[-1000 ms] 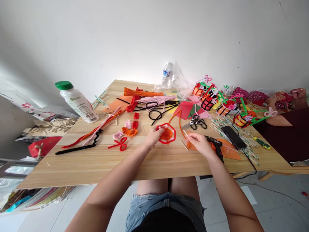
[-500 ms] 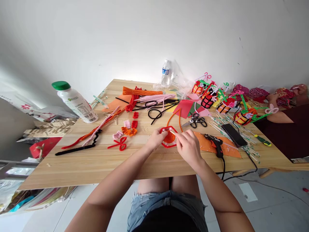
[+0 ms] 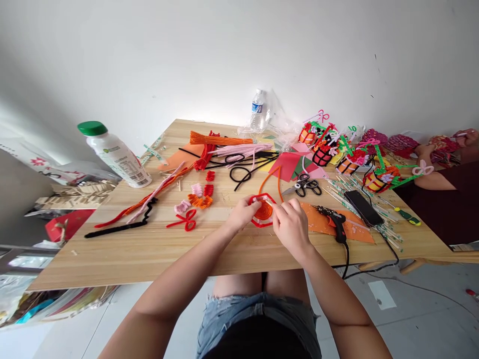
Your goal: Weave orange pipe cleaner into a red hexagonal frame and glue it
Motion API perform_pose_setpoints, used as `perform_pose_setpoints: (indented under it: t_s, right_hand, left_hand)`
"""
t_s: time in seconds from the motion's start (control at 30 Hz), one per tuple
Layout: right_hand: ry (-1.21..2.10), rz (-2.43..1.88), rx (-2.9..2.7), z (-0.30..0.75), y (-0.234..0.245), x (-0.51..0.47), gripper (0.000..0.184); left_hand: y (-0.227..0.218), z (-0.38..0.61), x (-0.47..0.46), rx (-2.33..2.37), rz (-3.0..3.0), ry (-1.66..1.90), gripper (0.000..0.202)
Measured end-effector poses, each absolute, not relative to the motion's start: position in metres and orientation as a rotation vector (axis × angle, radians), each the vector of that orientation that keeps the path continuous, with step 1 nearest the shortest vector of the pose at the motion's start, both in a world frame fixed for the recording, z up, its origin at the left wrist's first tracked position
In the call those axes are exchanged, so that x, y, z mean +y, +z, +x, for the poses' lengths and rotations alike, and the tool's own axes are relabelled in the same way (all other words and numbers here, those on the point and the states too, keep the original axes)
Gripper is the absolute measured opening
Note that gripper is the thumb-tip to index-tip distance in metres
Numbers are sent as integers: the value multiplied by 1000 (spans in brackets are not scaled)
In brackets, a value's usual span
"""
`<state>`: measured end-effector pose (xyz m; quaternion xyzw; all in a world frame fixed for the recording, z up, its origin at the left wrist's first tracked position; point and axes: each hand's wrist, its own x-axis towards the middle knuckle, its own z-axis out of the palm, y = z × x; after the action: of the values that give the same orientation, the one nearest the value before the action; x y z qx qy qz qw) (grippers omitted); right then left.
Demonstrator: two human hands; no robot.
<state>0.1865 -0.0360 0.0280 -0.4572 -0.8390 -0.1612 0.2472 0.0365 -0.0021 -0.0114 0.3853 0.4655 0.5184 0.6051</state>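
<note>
On the table before me lies a red hexagonal pipe-cleaner frame (image 3: 259,224) with a coiled orange disc (image 3: 265,211) inside it and pale pink bits at its corners. My left hand (image 3: 243,214) is closed on the frame's left side, thumb over the rim. In my right hand (image 3: 291,222) a short pale wooden stick (image 3: 268,202) is pinched, its tip over the disc. A bent orange pipe cleaner (image 3: 279,174) rises behind the frame. To the left are a red pipe-cleaner bow (image 3: 190,220) and crimped orange pieces (image 3: 201,202). Scissors (image 3: 307,185) lie beyond my right hand.
A glue gun (image 3: 336,222) with a cord rests on orange paper (image 3: 355,230), beside a phone (image 3: 363,208) and a screwdriver (image 3: 407,217). Finished flower baskets (image 3: 350,165) stand at the back right. A green-capped bottle (image 3: 116,157) is at left. Another person's arm (image 3: 434,180) reaches in from the right.
The view has shifted very slightly. Both hands stay at the hexagonal frame, and the stick in my right hand has moved only a little over it.
</note>
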Motion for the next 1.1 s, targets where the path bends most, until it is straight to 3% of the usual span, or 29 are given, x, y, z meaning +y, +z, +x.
perform_pose_setpoints:
  t_s: [0.6, 1.1]
  right_hand:
    - [-351, -1285, -2268, 184, 25, -34, 19]
    - [-308, -1267, -2259, 185, 22, -33, 21]
  left_hand:
    - [-13, 38, -3, 1099, 861, 1188, 36]
    - [-15, 39, -1, 1115, 892, 1220, 32]
